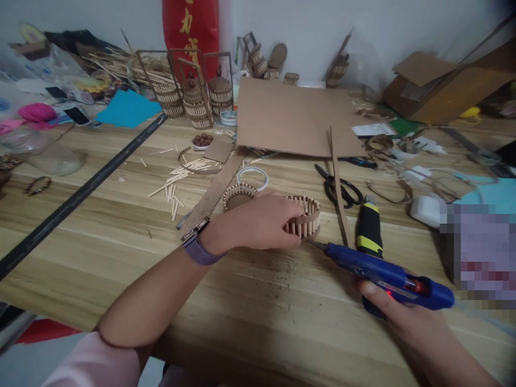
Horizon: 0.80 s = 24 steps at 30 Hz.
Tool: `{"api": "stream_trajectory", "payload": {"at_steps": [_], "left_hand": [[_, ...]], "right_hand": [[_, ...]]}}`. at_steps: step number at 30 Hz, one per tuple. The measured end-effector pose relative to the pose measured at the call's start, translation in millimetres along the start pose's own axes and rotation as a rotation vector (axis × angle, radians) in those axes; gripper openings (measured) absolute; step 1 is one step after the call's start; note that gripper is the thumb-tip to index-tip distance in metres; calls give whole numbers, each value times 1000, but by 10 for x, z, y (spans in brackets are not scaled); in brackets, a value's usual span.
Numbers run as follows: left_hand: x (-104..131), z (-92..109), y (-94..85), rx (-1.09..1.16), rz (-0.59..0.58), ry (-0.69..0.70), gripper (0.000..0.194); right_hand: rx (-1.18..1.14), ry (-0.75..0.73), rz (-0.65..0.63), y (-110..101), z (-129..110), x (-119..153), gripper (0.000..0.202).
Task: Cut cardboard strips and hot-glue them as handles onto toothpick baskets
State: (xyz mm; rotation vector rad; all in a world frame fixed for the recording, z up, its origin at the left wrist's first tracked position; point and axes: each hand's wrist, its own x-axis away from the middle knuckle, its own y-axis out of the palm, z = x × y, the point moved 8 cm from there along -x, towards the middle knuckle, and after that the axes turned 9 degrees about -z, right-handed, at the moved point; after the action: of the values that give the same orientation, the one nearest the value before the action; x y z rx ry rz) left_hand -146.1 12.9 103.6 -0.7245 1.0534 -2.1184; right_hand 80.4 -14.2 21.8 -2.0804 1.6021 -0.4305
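Note:
My left hand (pixel 258 221) wears a watch at the wrist and grips the near side of a small round basket (pixel 309 219) made of matchsticks and brown cardboard strips. In my right hand (pixel 397 312) is a blue hot glue gun (pixel 374 271) with a red light glowing on it. Its nozzle points left, close to the lower rim of the basket; whether they touch I cannot tell. A second matchstick ring (pixel 230 198) with a brown base sits behind my left wrist, partly hidden. Beyond it lies a roll of white tape (pixel 258 173).
Black scissors (pixel 342 188), a cardboard strip (pixel 338 188) and a black-and-yellow utility knife (pixel 368 226) lie by the glue gun. Loose sticks (pixel 183 174) are scattered left. A large cardboard sheet (pixel 298 115), finished handled baskets (pixel 197 110) and a cardboard box (pixel 443 80) stand behind.

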Motion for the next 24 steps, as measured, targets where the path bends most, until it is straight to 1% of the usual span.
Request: {"api": "stream_trajectory", "payload": {"at_steps": [3, 7, 14, 24], "left_hand": [[-2, -4, 3, -4, 2, 1, 22], [-7, -4, 9, -16, 1, 2, 23], [-6, 11, 3, -54, 6, -12, 20], [-9, 14, 4, -51, -6, -22, 22]], "right_hand": [[-66, 68, 67, -28, 37, 13, 45], [-75, 99, 99, -23, 12, 25, 49], [-66, 72, 62, -1, -77, -5, 49], [-12, 30, 28, 16, -102, -7, 51]]}}
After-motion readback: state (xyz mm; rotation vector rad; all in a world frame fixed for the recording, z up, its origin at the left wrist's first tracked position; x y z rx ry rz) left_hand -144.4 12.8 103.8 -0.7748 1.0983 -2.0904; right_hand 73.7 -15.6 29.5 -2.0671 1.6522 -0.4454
